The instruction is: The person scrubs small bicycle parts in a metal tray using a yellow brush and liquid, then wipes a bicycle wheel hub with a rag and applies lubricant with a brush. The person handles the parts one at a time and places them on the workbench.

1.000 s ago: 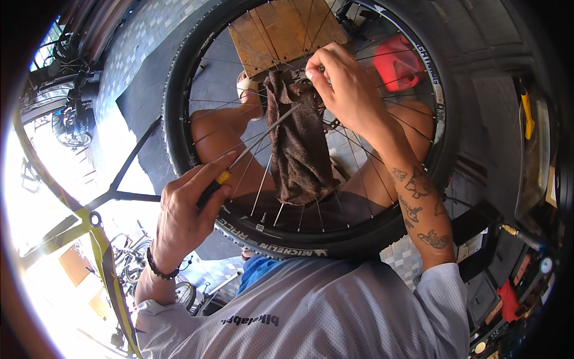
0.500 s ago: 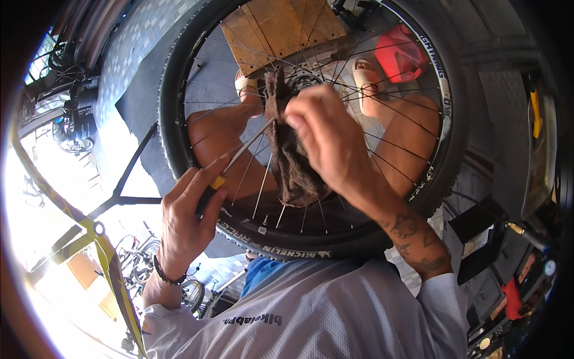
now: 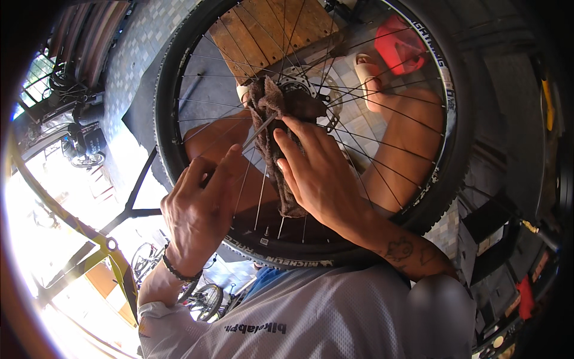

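the brown cloth lies over the spokes of the wheel, reaching from beside the disc rotor toward the near edge of the tyre. the left hand, above the wheel's near-left edge, has its grip curled round a tool whose handle is hidden; the metal shaft slants from it up to the cloth. the right hand has a loose grip, fingers stretched out and laid on the cloth, the foremost tip just beside the shaft's end; i cannot tell whether they pinch any fabric. half a second ago those fingers were bunched over the cloth and the tool's yellow collar showed; a second ago the cloth was spread wider, where now it is bunched narrow.
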The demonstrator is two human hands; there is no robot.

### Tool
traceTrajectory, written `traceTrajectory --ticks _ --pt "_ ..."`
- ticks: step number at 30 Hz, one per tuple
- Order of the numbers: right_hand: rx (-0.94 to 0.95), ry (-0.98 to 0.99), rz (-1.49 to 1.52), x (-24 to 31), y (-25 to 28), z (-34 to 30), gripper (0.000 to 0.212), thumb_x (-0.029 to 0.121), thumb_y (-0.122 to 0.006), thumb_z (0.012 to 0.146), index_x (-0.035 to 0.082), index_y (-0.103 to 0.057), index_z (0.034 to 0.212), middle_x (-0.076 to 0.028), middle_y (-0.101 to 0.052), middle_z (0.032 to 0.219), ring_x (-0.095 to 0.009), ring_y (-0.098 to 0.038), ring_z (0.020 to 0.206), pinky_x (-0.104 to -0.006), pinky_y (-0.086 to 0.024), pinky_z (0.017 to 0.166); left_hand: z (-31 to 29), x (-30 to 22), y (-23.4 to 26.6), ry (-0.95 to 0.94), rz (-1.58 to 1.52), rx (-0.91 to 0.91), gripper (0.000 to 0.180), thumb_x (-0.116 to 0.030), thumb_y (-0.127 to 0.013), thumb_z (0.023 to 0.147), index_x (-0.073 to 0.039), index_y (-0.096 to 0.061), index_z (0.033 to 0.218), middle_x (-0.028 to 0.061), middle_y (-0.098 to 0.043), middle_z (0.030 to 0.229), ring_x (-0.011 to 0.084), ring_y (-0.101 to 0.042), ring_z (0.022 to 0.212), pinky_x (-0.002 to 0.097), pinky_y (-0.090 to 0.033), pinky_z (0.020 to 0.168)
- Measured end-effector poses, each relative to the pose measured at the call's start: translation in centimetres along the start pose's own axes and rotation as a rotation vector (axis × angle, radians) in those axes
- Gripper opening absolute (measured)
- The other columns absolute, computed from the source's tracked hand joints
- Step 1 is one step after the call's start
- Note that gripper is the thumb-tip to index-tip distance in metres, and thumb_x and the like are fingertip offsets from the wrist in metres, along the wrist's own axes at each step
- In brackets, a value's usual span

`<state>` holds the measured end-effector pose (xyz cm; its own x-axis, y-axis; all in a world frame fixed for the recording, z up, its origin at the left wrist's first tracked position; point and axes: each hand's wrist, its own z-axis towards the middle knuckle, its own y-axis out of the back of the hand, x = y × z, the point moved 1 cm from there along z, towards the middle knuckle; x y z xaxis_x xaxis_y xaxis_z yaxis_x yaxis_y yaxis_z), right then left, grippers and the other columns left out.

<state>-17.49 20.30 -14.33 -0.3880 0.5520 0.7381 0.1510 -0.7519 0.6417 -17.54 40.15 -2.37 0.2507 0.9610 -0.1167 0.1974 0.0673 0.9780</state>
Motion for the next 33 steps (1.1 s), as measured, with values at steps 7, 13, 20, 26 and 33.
traceTrajectory --ticks 7,13,20,26,33 --pt "-0.041 -0.059 0.027 -1.3 1.0 0.4 0.045 0.008 -0.078 0.098 0.002 -0.065 0.141 -0.018 -0.059 0.146 -0.035 -0.064 0.123 -0.0479 -0.052 0.106 0.2 -0.8 0.1 -0.087 0.156 -0.02 0.07 0.0 -0.081 0.076 -0.022 -0.077 0.142 0.0014 -0.064 0.101 0.0199 -0.069 0.086 0.0372 -0.06 0.067" --pt "-0.078 -0.117 -0.053 -1.9 1.1 0.0 0.049 0.007 -0.081 0.095 0.005 -0.065 0.142 -0.013 -0.059 0.144 -0.03 -0.065 0.115 -0.0454 -0.053 0.101 0.3 0.1 0.2 0.0 -0.023 -0.016 0.052 0.008 -0.079 0.089 -0.014 -0.081 0.136 0.0078 -0.067 0.096 0.0236 -0.071 0.077 0.038 -0.058 0.068" --pt "-0.129 -0.115 0.085 -3.0 1.4 0.5 0.037 0.0 -0.075 0.098 0.003 -0.067 0.133 -0.015 -0.064 0.121 -0.031 -0.068 0.104 -0.0427 -0.058 0.086 -1.9 1.7 -0.3 0.164 -0.39 0.043 0.046 0.009 -0.076 0.09 -0.006 -0.078 0.133 0.012 -0.071 0.099 0.024 -0.075 0.086 0.0337 -0.058 0.079" --pt "-0.085 -0.254 0.046 -3.9 1.6 4.7 0.025 0.007 -0.081 0.096 0.004 -0.068 0.117 -0.014 -0.065 0.108 -0.035 -0.071 0.091 -0.0437 -0.06 0.079 -4.1 6.7 0.9 0.25 -0.661 0.151 0.037 0.004 -0.078 0.088 0.0 -0.076 0.124 0.0111 -0.076 0.1 0.021 -0.076 0.087 0.0331 -0.059 0.081" --pt "0.044 -0.138 -0.27 -5.0 2.7 8.9 0.025 0.008 -0.085 0.09 0.002 -0.067 0.108 -0.02 -0.071 0.103 -0.039 -0.075 0.093 -0.0503 -0.06 0.082 -4.6 8.5 -2.8 0.394 -0.793 -0.169 0.039 0.002 -0.074 0.093 0.001 -0.074 0.132 0.0068 -0.076 0.106 0.0119 -0.071 0.097 0.0273 -0.053 0.087"
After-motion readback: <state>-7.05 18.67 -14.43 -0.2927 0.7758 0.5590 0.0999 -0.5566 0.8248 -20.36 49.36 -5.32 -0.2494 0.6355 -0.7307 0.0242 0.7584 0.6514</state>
